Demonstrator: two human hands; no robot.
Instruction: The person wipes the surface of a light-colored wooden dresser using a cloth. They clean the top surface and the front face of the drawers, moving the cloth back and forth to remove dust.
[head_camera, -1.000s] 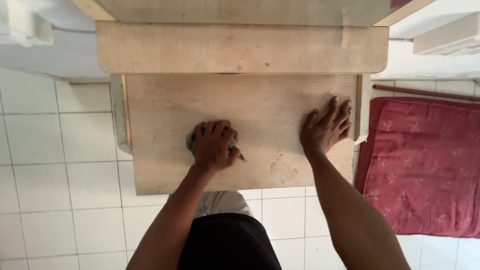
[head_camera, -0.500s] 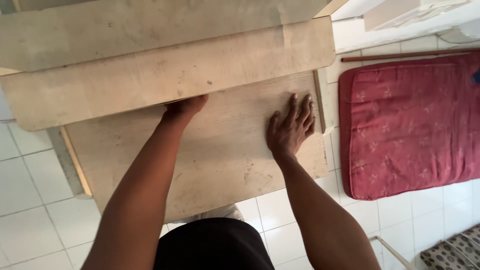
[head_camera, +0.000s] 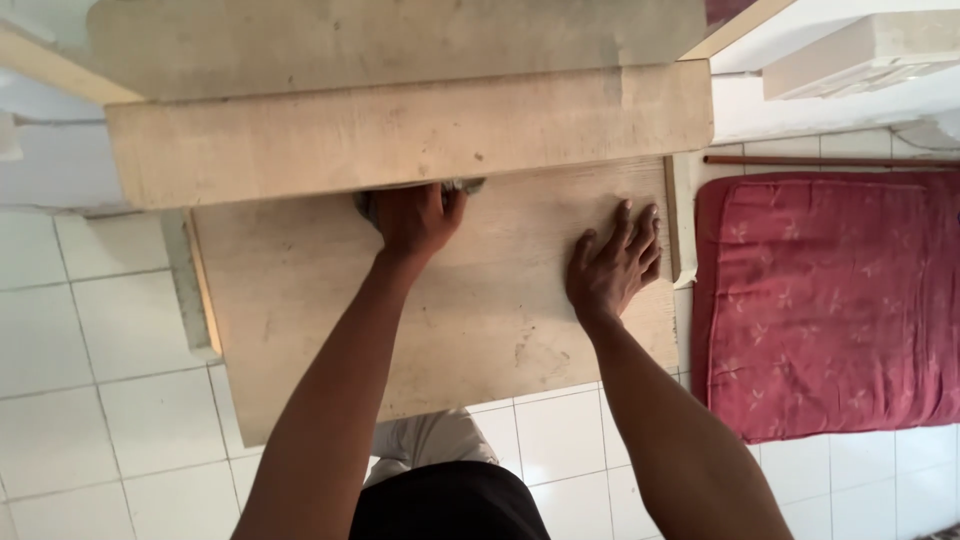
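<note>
Head view: we're mid-wipe on the wooden shelf, left hand clenched on a grey cloth under its upper ledge, right hand flat, fingers spread, bracing beside it.

The lower wooden shelf carries my work; its pale board is scuffed and stained toward the near edge. My right hand lies flat on it by the right edge, fingers spread. My left hand presses a grey cloth onto it at the far edge, partly hidden under the upper shelf. Beneath is the white tiled floor, with a red mat lying on it beside the right edge.
</note>
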